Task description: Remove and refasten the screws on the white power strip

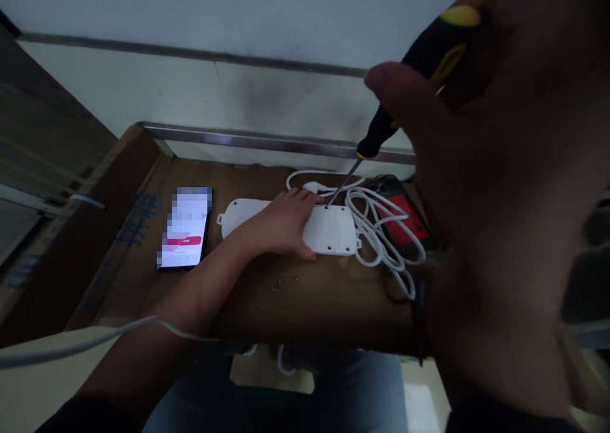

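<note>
Around the power strip, phone, loose screws, coiled cable

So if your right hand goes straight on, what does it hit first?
The screwdriver in the right hand would likely reach the screw hole in the white power strip first; depth is hard to judge.

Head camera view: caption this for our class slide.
Right hand holds a screwdriver at a white power strip steadied by left hand.

A flattened brown cardboard sheet bears blue printed lettering. On it lie a black smartphone with a lit, pixelated screen, left, and a black-and-red rectangular case, right. A polished steel rail runs behind the sheet.
</note>
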`<state>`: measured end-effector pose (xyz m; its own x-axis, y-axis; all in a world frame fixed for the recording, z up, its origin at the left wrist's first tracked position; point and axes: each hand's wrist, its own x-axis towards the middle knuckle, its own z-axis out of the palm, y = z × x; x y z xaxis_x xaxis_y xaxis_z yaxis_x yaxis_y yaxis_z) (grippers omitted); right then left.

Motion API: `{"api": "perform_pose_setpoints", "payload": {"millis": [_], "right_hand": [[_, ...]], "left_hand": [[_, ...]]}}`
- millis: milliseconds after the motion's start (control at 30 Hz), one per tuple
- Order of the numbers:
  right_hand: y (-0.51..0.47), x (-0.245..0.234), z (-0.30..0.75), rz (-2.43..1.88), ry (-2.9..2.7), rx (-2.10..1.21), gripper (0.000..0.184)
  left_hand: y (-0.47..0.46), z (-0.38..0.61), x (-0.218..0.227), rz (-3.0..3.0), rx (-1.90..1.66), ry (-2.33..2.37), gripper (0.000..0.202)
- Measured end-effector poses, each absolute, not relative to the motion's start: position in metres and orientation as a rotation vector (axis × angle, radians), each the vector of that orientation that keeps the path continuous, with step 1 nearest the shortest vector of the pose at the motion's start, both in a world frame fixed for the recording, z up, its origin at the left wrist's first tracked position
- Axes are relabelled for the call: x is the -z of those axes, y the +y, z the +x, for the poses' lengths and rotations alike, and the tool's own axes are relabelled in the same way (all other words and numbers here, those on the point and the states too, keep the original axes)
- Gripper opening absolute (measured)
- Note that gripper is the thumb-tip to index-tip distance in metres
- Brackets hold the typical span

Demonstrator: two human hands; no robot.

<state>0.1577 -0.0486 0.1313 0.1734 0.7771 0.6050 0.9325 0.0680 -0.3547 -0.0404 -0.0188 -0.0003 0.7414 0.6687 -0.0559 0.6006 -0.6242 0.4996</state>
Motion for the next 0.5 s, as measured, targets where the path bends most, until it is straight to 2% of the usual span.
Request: {"api": "perform_pose_setpoints", "payload": {"millis": [233,367,500], "right_hand": [[-0.048,-0.128,0.139,-1.635,-1.641,0.309,0.061],[-0.037,-0.120,0.135,-1.281,-1.635,-0.072,0.046],[-0.029,-0.110,0.142,-1.222,-1.601,-0.003,0.054]], "left_hand": [[-0.020,-0.037,-0.001,2.455,-0.164,0.985,0.109],[-0.018,-0.035,-0.003,2.496,-0.182,0.974,0.105],[-0.016,-0.035,-0.002,2.509,-0.194,0.960,0.107]]}}
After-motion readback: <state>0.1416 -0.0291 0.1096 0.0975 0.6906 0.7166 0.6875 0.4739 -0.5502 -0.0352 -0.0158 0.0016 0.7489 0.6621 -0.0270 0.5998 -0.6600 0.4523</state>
